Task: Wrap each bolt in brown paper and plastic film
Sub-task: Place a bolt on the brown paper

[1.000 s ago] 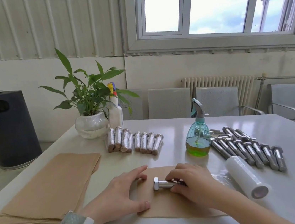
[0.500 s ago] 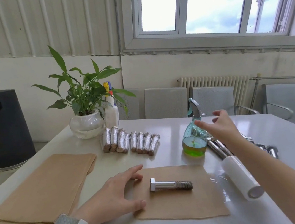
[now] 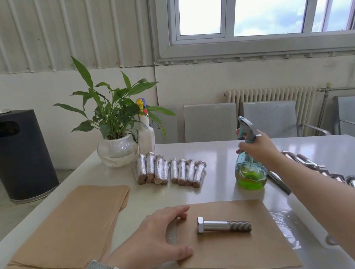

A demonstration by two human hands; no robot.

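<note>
The bolt [image 3: 223, 227] lies on a paper sheet [image 3: 238, 254] near the tabletop's [image 3: 219, 151] front edge. The left hand [image 3: 156, 244], fingers spread, presses the sheet's left edge. The right hand [image 3: 261, 148] has its fingers curled round the spray bottle's [image 3: 250, 170] neck, its forearm hiding part of the film roll [image 3: 302, 213]. Wrapped bolts [image 3: 172, 170] line up beside the plant [image 3: 115, 124].

no text, brand or number reads clearly anywhere. a small pale label on the black bin [image 3: 15, 152] at the left of the frame is too small to read.

One head-worn wide-angle view looks forward and down across the worktop [image 3: 212, 192], hands close below, window [image 3: 267, 0] wall beyond.
</note>
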